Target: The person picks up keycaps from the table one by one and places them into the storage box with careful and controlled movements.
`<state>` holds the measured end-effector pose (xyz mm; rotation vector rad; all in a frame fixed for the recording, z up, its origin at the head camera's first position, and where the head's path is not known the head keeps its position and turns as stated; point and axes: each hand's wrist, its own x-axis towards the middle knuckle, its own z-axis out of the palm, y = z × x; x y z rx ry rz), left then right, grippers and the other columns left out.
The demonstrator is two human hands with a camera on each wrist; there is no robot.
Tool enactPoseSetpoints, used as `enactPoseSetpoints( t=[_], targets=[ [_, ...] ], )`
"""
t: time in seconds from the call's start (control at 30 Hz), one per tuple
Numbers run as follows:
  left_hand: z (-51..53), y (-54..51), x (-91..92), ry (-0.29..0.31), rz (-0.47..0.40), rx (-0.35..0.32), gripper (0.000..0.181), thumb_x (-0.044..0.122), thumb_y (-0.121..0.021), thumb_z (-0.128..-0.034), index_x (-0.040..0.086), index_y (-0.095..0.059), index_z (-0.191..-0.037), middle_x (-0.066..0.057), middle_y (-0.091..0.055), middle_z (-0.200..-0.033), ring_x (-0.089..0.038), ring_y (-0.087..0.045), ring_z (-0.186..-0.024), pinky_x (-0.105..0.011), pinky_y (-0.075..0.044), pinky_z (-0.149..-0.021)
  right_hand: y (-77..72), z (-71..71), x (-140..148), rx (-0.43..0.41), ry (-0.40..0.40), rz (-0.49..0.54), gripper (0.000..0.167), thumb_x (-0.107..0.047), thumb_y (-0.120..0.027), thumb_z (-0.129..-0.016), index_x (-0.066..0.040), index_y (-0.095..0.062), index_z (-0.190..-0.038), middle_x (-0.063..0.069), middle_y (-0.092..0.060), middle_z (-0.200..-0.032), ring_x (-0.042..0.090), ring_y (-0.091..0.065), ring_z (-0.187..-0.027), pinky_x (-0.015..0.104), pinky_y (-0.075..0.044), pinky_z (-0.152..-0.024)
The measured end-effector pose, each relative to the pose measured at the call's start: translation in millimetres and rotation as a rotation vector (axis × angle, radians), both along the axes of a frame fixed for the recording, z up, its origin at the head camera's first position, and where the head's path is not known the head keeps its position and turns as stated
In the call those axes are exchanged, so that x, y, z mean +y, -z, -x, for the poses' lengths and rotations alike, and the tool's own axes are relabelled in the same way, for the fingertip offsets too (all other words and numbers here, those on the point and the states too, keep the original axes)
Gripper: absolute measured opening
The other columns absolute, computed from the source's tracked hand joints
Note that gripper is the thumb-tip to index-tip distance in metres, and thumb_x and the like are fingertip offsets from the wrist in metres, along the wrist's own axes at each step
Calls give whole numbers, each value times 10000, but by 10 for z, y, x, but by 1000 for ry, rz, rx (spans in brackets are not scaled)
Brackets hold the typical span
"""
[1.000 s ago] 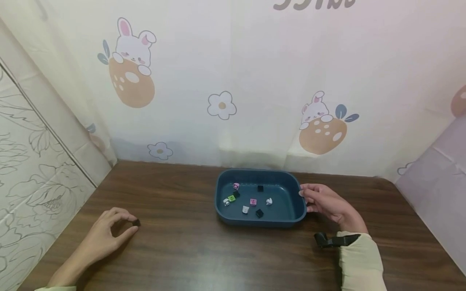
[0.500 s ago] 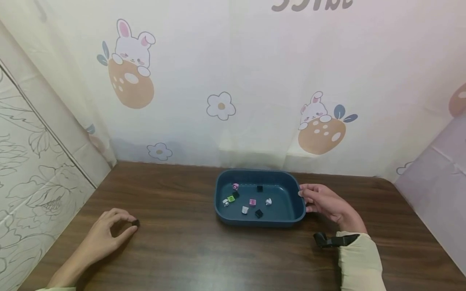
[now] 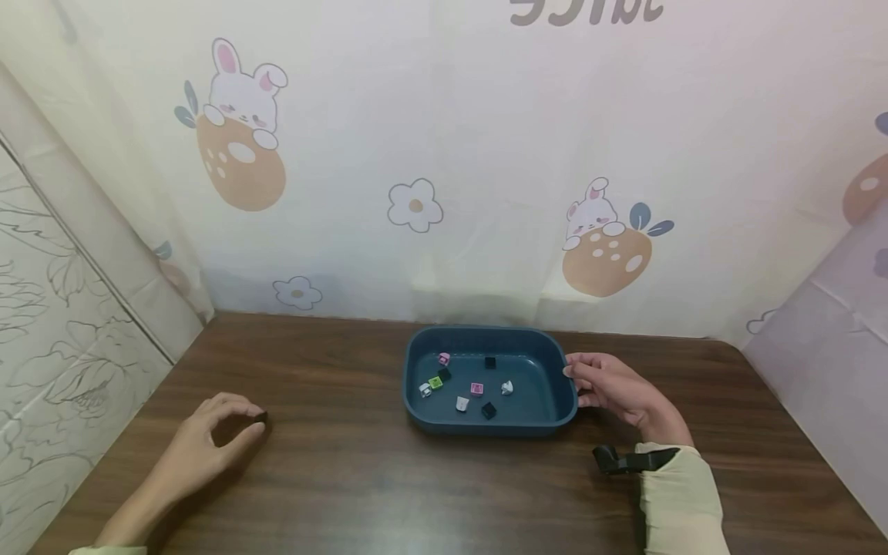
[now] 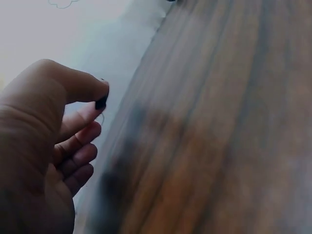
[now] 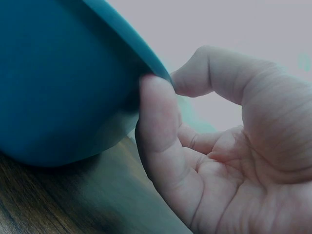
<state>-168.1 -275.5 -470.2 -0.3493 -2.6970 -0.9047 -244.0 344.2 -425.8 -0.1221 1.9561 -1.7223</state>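
Note:
In the head view my left hand [image 3: 197, 443] is at the left of the table, pinching a small black keycap [image 3: 261, 417] between thumb and index finger. The left wrist view shows the same black keycap [image 4: 101, 103] mostly covered by the fingertips, the other fingers curled below. Right of the middle stands a dark blue rectangular tray [image 3: 486, 426] with rounded corners. My right hand [image 3: 627, 393] pinches its right rim, thumb and finger on either side of the wall. Several small keycaps lie scattered inside, among them a green one [image 3: 435, 382] and a pink one [image 3: 477, 389].
The brown wooden table [image 3: 333, 478] meets a printed curtain [image 3: 486, 154] behind the tray. More curtain hangs at both sides. A black strap [image 3: 634, 461] sits around my right wrist over the pale sleeve.
My left hand has shifted slightly up and to the right with the keycap, which shows less between the fingers. The head view has drifted a little. The right hand keeps its grip on the tray.

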Motion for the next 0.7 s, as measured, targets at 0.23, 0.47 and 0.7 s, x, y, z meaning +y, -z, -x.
enactPoseSetpoints(
  t=[0.23,0.47,0.7],
  targets=[
    [78,-50,48,17,-28,-22,202,234,-818,-937,317,-738,-1103,101,-680,-1178,187,-440,-1157,-70,-329,-983,-14,-5,-13,-8,-1,8,223,-166,-555,-1085,-20,-594,-1249,-72,-706,-889,41,-687,-796,226,-629,-768],
    [176,-102,144,51,-55,-11,207,199,-819,-932,285,-752,-1108,57,-706,-1171,180,-450,-1157,-63,-334,-992,-38,-38,19,-22,-11,-7,292,-189,-544,-1103,13,-551,-1313,-91,-654,-818,51,-676,-782,226,-627,-775],
    [255,-161,224,61,-70,16,194,181,-824,-924,259,-759,-1089,49,-718,-1134,172,-486,-1136,-24,-313,-1001,-36,-5,-4,-9,-14,3,265,-175,-553,-1096,10,-570,-1285,-86,-661,-825,59,-684,-800,232,-628,-777]
  ],
)
